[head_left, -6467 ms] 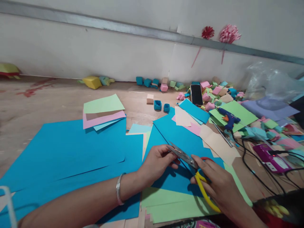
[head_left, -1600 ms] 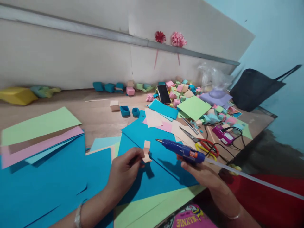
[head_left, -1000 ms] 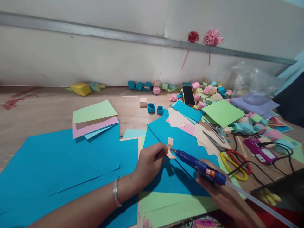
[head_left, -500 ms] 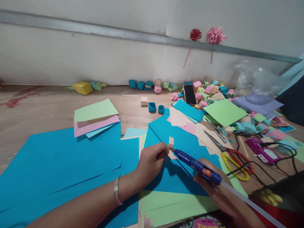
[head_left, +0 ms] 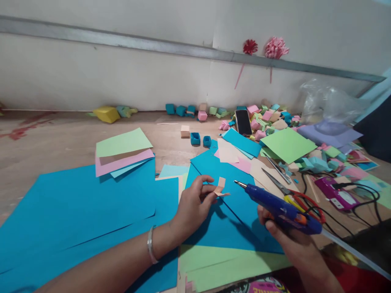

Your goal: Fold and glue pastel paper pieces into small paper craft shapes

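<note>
Between thumb and fingers, my left hand point(head_left: 195, 201) pinches a small folded piece of peach paper point(head_left: 220, 186), with one flap standing up. It hangs over the blue paper sheets point(head_left: 235, 219) in the middle. My right hand point(head_left: 293, 240) is wrapped round a blue hot glue gun point(head_left: 275, 205) with an orange trigger and a long clear glue stick out of its back. The gun's metal tip points left and stands apart from the peach paper. Behind my hands are a peach paper cube point(head_left: 185, 131) and two open blue paper boxes point(head_left: 195, 138).
Scissors point(head_left: 279, 183) with red and yellow handles lie right of centre, near a purple power socket point(head_left: 334, 193) with black cables. A phone point(head_left: 243, 122) rests among many small paper cubes at the back. Stacked coloured sheets point(head_left: 124, 148) lie left, and a wall point(head_left: 122, 73) borders the table.
The glue gun has moved right, its tip leaving the peach paper. My left hand's fingers have loosened and shifted, showing more of the folded piece.
</note>
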A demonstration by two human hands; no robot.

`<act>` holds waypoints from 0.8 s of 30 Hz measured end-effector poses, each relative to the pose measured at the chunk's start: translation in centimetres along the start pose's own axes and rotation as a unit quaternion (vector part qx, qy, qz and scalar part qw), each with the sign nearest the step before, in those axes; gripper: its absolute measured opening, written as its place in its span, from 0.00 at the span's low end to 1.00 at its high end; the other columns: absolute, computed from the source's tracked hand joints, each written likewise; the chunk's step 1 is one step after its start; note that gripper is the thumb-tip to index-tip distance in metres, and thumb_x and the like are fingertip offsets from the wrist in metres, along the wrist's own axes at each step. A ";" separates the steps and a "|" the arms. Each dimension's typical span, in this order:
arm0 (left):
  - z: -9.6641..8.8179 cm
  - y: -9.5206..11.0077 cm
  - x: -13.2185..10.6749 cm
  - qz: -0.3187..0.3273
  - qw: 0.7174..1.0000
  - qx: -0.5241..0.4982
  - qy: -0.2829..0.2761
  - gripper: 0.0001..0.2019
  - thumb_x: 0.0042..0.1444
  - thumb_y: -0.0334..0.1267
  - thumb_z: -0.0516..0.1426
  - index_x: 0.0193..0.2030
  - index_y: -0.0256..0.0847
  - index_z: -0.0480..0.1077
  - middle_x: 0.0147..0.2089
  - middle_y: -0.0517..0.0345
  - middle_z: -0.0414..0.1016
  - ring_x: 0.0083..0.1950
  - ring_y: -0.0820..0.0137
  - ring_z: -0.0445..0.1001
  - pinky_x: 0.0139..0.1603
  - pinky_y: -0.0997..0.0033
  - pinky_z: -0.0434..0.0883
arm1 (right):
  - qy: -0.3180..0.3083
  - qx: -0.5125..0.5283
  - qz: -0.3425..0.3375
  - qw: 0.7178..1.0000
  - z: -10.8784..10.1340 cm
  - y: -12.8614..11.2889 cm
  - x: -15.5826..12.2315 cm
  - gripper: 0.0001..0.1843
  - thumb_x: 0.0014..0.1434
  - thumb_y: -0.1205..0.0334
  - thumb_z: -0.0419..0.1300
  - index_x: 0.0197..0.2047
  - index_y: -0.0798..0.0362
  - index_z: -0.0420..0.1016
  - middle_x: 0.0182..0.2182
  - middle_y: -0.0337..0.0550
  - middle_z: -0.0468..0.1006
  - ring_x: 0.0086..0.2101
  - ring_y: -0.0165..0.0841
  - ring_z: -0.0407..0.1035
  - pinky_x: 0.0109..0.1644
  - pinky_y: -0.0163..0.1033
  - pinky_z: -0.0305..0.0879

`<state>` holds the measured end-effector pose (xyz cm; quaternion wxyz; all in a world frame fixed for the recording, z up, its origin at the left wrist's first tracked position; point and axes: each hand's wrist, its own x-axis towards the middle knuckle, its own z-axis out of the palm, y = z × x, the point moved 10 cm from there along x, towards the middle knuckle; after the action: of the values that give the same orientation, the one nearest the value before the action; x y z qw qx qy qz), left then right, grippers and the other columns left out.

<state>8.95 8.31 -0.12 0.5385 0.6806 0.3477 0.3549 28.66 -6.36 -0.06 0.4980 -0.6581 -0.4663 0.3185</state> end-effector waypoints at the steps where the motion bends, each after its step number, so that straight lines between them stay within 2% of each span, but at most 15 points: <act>1: 0.0 -0.1 0.0 0.000 1.000 0.002 0.000 0.12 0.60 0.37 0.55 0.49 0.41 0.62 0.41 0.52 0.82 0.37 0.67 0.81 0.35 0.71 0.76 | 0.003 0.004 0.000 1.000 -0.1 0.2 0.1 0.07 0.55 0.55 0.65 0.38 0.46 0.79 0.35 0.43 0.82 0.38 0.41 0.77 0.42 0.41 0.76; 5: -0.1 0.3 0.1 0.026 0.998 0.048 -0.004 0.07 0.58 0.35 0.57 0.43 0.39 0.71 0.40 0.52 0.81 0.39 0.67 0.80 0.37 0.71 0.75 | 0.012 0.026 -0.021 0.999 -0.3 0.0 0.4 0.07 0.55 0.55 0.65 0.37 0.47 0.80 0.34 0.43 0.82 0.38 0.40 0.76 0.42 0.41 0.76; 10: 0.2 1.1 0.1 0.047 0.995 0.089 -0.015 0.08 0.59 0.40 0.58 0.40 0.40 0.77 0.39 0.53 0.81 0.37 0.68 0.79 0.36 0.71 0.75 | 0.005 0.019 -0.026 0.999 -0.3 -0.1 0.6 0.07 0.56 0.57 0.65 0.39 0.46 0.80 0.34 0.42 0.81 0.38 0.39 0.76 0.42 0.39 0.75; 15: -0.2 1.3 0.2 0.040 0.996 0.077 -0.004 0.06 0.58 0.36 0.59 0.36 0.41 0.78 0.40 0.55 0.82 0.42 0.67 0.80 0.39 0.72 0.76 | -0.010 0.009 0.012 1.000 -0.5 1.8 0.2 0.09 0.55 0.54 0.65 0.38 0.48 0.80 0.36 0.44 0.82 0.40 0.40 0.76 0.44 0.39 0.76; 18: 0.0 1.1 0.0 0.021 0.999 0.037 -0.012 0.06 0.58 0.36 0.58 0.38 0.40 0.77 0.37 0.56 0.81 0.37 0.69 0.80 0.32 0.75 0.77 | 0.019 0.001 0.054 0.998 -0.7 2.5 -0.3 0.14 0.53 0.52 0.67 0.39 0.51 0.81 0.39 0.47 0.82 0.41 0.40 0.76 0.45 0.38 0.76; 21: 0.5 0.4 -0.2 -0.021 0.999 -0.009 -0.026 0.08 0.59 0.38 0.57 0.40 0.37 0.75 0.31 0.56 0.78 0.29 0.70 0.79 0.23 0.77 0.75 | 0.066 0.013 0.059 0.996 -0.5 1.5 -0.7 0.17 0.53 0.49 0.66 0.40 0.52 0.80 0.40 0.48 0.81 0.41 0.40 0.76 0.47 0.40 0.75; 24: 1.0 0.3 -0.2 -0.027 0.998 -0.046 -0.036 0.10 0.60 0.37 0.56 0.44 0.36 0.75 0.35 0.54 0.78 0.33 0.69 0.80 0.27 0.75 0.77 | 0.082 0.022 0.050 0.995 -0.1 0.2 -0.9 0.17 0.53 0.49 0.65 0.41 0.51 0.79 0.37 0.46 0.81 0.39 0.39 0.76 0.46 0.41 0.76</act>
<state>9.70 7.58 -0.02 0.5908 0.6580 0.3293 0.3309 28.53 -7.22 -0.29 0.5322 -0.6934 -0.3833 0.2985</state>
